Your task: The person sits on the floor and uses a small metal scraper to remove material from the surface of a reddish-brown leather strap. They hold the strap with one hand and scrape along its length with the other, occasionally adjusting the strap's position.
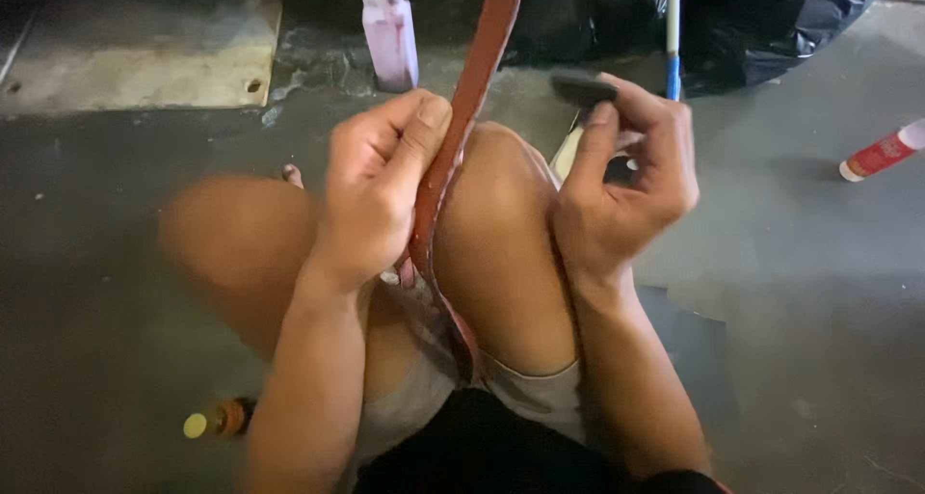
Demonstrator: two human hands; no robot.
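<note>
A long brown leather strap (461, 137) is held upright over the bent right knee (501, 234). It is gripped by the left hand (381, 190), whose fingers are closed around it with the thumb pressed along its edge. The upper end of the strap points toward 12 o'clock, and the lower end runs down between the thighs.

At 2 o'clock from the knee, a small dark block (583, 90) is pinched between the thumb and fingertips of the right hand (626, 181). A pale handle-like piece (567, 152) is seen below it; what it is cannot be told.

A slip is judged possible: the strap is supported only by one hand and the knee, so it may twist or slide if pressure is put on it from the side. The bare skin of the knee could then be rubbed.

The floor (819, 292) is dark grey concrete, worn and stained. A pinkish plastic container (390, 39) stands at 11 o'clock, a red and white tube (882, 153) lies at 3 o'clock, black plastic bags (771, 22) are heaped at 1 o'clock, and a small bottle with a yellow cap (220, 420) lies at 8 o'clock.
</note>
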